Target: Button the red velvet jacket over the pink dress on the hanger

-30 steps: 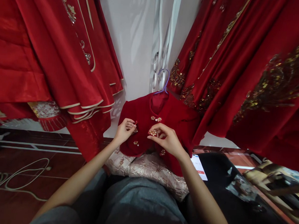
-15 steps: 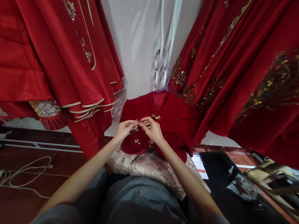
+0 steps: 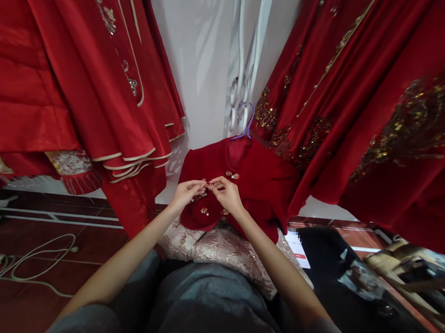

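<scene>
A dark red jacket on a purple hanger lies spread over pale brocade fabric on my lap. My left hand and my right hand meet at its front opening, fingertips pinched on a small jewelled button fastening. The fingers partly cover that fastening. One jewelled fastening sits above my hands at the collar. Lower down, the two halves of another show: a piece on the left front and one on the right, apart from each other.
Red embroidered garments hang on the left, with more red garments on the right. White scrolled metalwork stands ahead. A white cable runs over the floor at left. At right, a black surface bears a paper and a clear plastic bag.
Both hands stay at the same fastening, and the fingertips have shifted only slightly. The whole view has moved a little.
</scene>
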Motion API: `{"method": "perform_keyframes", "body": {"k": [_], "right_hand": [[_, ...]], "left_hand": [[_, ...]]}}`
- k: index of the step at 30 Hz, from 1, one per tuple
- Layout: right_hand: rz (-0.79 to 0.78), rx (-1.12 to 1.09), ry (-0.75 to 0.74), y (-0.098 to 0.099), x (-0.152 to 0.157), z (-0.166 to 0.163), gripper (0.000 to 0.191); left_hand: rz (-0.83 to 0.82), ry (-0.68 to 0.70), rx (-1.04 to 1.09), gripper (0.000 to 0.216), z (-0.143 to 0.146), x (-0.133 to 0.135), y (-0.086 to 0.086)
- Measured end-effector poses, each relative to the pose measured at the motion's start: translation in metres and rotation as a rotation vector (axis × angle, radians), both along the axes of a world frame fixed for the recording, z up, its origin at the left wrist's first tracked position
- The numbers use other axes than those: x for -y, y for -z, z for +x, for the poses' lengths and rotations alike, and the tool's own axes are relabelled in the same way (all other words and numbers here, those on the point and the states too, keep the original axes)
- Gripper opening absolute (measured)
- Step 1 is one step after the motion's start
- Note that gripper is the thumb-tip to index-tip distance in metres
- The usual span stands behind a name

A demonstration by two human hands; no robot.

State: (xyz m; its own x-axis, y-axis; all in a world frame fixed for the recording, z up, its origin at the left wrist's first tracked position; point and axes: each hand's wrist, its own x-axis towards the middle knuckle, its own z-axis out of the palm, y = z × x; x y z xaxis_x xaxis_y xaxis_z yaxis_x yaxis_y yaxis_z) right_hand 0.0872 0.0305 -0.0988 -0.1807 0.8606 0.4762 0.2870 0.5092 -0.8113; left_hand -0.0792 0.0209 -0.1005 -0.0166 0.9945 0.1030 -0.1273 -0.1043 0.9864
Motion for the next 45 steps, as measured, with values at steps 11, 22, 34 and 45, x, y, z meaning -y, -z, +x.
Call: {"method": "perform_keyframes", "body": {"k": [11,22,34,45], "right_hand": [[0.06,0.05,0.064,0.002,-0.002,-0.005,0.013],[0.105,0.138,0.106,-0.001,-0.001,-0.004,0.012],[-0.032,0.103,0.001,-0.007,0.006,0.022,0.016],[-0.337,0.494,-0.188,0.012,0.037,0.09,0.013]], "left_hand": [[0.075,-0.071,-0.107,0.047,0.004,-0.002,0.003],[0.072,-0.078,-0.16,0.043,0.001,-0.005,-0.003],[0.112,0.005,-0.322,0.033,0.004,-0.006,-0.007],[0.33,0.232,-1.204,0.03,0.013,0.032,0.014]]}}
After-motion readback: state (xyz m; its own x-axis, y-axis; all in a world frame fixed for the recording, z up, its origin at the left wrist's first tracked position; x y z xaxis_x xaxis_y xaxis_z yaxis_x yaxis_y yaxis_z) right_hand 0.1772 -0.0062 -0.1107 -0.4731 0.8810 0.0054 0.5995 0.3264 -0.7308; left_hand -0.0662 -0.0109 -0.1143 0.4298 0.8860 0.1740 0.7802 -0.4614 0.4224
